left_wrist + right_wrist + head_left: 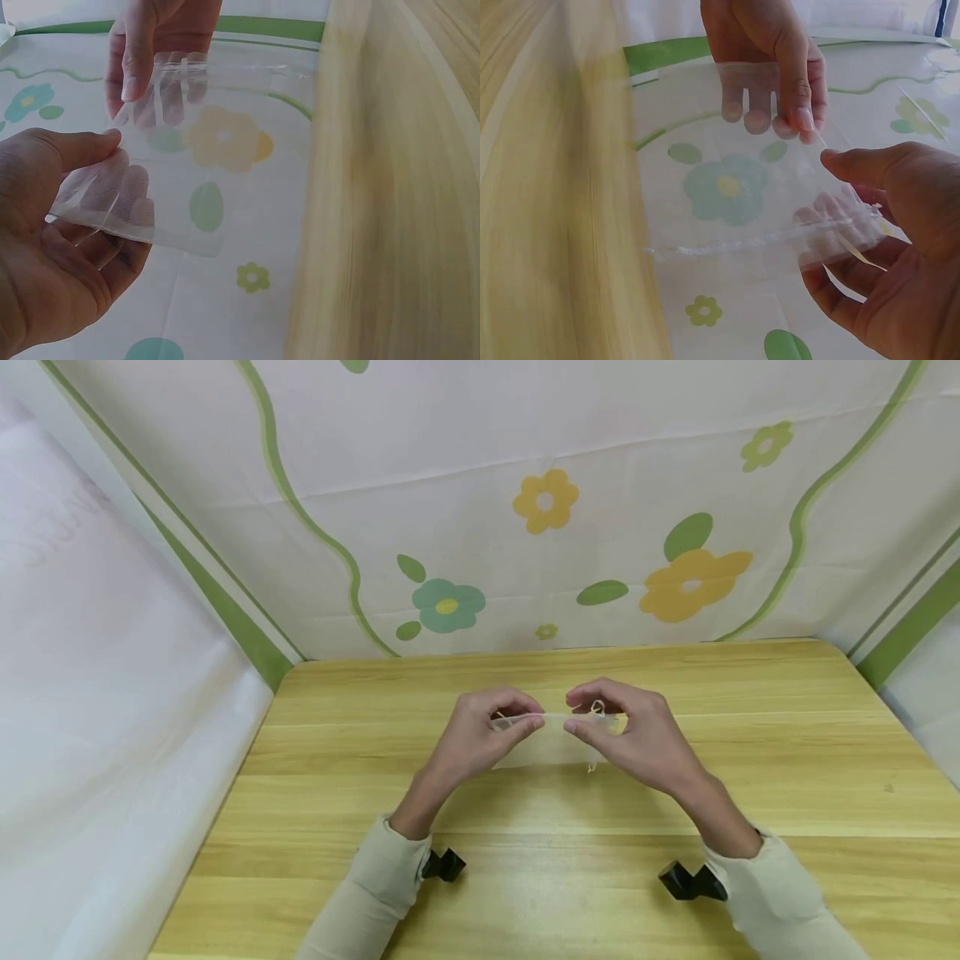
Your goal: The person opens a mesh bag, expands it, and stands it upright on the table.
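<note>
Left hand (480, 732) and right hand (639, 739) both grip the sheer bag (546, 750), which hangs below, its held edge roughly parallel to the tabletop's (547, 893) far edge.

A pale beige left sleeve (367, 889) and a matching right sleeve (780, 902) are worn, creased and gathered at the cuffs, where small angular black blocks (452, 865) are seen, while the left hand (483, 735) and right hand (645, 739) are bare.
</note>
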`<action>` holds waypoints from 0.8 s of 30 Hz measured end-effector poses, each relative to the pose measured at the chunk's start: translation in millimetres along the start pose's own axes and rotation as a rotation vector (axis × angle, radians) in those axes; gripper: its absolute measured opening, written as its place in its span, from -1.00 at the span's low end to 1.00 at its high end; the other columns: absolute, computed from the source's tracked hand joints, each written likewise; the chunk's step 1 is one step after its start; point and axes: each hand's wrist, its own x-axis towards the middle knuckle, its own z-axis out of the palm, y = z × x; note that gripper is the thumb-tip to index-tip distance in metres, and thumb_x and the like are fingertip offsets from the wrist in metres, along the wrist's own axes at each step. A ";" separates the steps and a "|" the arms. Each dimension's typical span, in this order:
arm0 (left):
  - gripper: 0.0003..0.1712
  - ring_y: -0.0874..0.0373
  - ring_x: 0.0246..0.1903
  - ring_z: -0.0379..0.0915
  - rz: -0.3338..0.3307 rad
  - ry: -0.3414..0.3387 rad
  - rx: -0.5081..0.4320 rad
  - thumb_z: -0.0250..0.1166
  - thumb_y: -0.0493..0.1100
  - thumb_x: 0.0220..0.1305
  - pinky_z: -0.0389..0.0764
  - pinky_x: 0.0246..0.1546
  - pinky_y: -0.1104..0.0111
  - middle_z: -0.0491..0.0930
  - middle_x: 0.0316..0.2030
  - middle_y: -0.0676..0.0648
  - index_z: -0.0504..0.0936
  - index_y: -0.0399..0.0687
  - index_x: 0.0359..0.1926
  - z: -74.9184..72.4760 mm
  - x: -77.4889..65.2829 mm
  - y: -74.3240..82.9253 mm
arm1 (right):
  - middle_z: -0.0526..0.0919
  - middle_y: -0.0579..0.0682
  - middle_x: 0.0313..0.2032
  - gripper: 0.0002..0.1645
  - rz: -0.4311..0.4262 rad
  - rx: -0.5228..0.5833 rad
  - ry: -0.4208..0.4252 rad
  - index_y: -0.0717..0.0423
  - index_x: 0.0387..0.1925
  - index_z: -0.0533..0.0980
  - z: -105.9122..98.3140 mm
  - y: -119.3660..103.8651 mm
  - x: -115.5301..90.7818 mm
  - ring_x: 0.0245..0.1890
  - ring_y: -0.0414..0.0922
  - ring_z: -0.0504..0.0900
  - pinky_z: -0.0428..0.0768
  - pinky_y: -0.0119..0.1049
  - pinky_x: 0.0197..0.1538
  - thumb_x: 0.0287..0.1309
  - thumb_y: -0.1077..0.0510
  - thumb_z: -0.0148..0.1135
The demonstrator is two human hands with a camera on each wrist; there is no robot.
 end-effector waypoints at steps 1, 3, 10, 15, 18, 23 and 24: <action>-0.92 0.11 -0.17 0.80 0.002 0.001 0.006 0.48 -0.25 0.39 0.84 -0.12 0.31 0.84 -0.19 -0.09 0.82 -0.14 -0.13 0.9 0.1 0.2 | 0.84 -0.17 -0.11 -0.73 0.002 -0.010 -0.013 -0.04 0.00 0.73 0.9 -0.4 -0.2 -0.12 -0.21 0.75 0.72 -0.34 0.00 0.29 0.15 0.55; -0.91 0.12 -0.16 0.81 0.003 0.007 0.015 0.50 -0.24 0.38 0.83 -0.10 0.29 0.85 -0.20 -0.08 0.82 -0.13 -0.13 2.6 0.2 0.6 | 0.84 -0.17 -0.13 -0.75 0.008 -0.019 -0.035 -0.02 -0.01 0.73 2.4 -1.4 -0.4 -0.16 -0.24 0.77 0.74 -0.29 -0.05 0.30 0.14 0.55; -0.88 0.11 -0.18 0.82 0.015 0.026 0.033 0.51 -0.23 0.36 0.82 -0.12 0.19 0.86 -0.20 -0.08 0.82 -0.14 -0.12 5.7 -0.1 2.6 | 0.83 -0.21 -0.29 -0.84 0.013 -0.011 -0.065 0.04 -0.09 0.75 5.1 -3.6 -1.7 -0.33 -0.32 0.72 0.68 -0.37 -0.23 0.31 0.18 0.53; -0.87 0.13 -0.19 0.81 0.014 0.027 0.030 0.52 -0.22 0.36 0.81 -0.14 0.26 0.86 -0.20 -0.07 0.82 -0.13 -0.11 6.5 -0.5 2.9 | 0.84 -0.20 -0.31 -0.89 0.010 0.005 -0.079 -0.01 -0.13 0.76 7.9 -3.1 -2.2 -0.36 -0.34 0.73 0.71 -0.38 -0.26 0.33 0.18 0.51; -0.87 0.13 -0.21 0.81 0.012 0.025 0.026 0.52 -0.22 0.35 0.80 -0.17 0.32 0.86 -0.20 -0.07 0.81 -0.14 -0.12 7.0 -0.4 3.4 | 0.85 -0.18 -0.34 -0.91 0.007 0.011 -0.089 -0.03 -0.15 0.76 9.0 -3.0 -2.2 -0.38 -0.34 0.74 0.71 -0.39 -0.28 0.34 0.18 0.50; -0.86 0.16 -0.23 0.80 0.011 0.029 0.028 0.52 -0.23 0.35 0.78 -0.21 0.35 0.86 -0.20 -0.08 0.81 -0.15 -0.11 7.2 0.1 3.6 | 0.77 -0.19 -0.46 -0.94 0.000 0.013 -0.084 -0.06 -0.20 0.77 8.7 -2.2 -2.5 -0.48 -0.32 0.67 0.59 -0.39 -0.44 0.37 0.18 0.47; -0.85 0.17 -0.25 0.78 0.011 0.033 0.032 0.52 -0.22 0.35 0.75 -0.25 0.36 0.86 -0.19 -0.08 0.81 -0.15 -0.10 7.1 0.1 3.3 | 0.75 -0.19 -0.48 -0.94 0.000 0.015 -0.079 -0.06 -0.21 0.77 8.5 -1.9 -2.6 -0.50 -0.31 0.66 0.57 -0.39 -0.46 0.37 0.18 0.47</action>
